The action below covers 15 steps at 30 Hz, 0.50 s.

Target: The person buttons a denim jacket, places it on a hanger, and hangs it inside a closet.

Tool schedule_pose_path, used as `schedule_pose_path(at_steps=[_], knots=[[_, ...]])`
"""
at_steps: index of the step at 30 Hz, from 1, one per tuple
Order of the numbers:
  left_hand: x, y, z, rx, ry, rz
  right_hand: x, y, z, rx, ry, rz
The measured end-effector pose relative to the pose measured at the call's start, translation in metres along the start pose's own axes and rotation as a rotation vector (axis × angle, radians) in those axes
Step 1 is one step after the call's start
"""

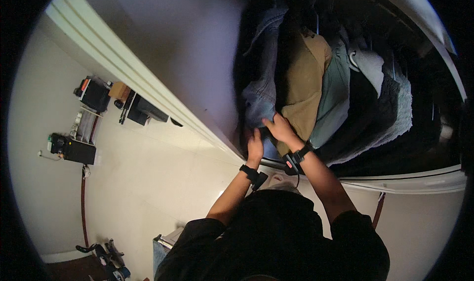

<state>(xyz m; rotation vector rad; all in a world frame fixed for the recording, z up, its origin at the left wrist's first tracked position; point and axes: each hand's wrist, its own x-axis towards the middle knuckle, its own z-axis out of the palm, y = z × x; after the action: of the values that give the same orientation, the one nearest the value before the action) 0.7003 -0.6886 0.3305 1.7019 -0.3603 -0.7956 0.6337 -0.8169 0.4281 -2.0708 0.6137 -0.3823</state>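
Observation:
A faded blue denim garment (261, 96) hangs at the left end of a row of clothes. My left hand (255, 146) is closed on its lower left part, with the thumb in front and the fingers mostly hidden by the cloth. Just to the right, my right hand (281, 129) grips the same denim, its thumb pressed on the front. Beside that hand hangs a tan garment (306, 73), followed by a grey-green garment (335, 96). Both wrists wear black straps with small devices.
Farther right hang a light grey garment (369, 66) and a dark fleecy one (395, 113). A pale wardrobe side edge (148, 81) runs down to my left. Beyond it are a tiled floor (143, 177), black boxes (94, 96) and a black appliance (79, 150) along the wall.

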Motion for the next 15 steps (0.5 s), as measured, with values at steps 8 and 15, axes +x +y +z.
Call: schedule_pose_path(at_steps=[8, 15], knots=[[-0.004, -0.060, -0.003, -0.066, 0.008, 0.103, -0.006, 0.003, 0.015, -0.042, -0.074, -0.070], [-0.013, -0.074, 0.001, -0.154, -0.048, 0.121, -0.112, 0.025, 0.009, 0.122, -0.052, 0.115]])
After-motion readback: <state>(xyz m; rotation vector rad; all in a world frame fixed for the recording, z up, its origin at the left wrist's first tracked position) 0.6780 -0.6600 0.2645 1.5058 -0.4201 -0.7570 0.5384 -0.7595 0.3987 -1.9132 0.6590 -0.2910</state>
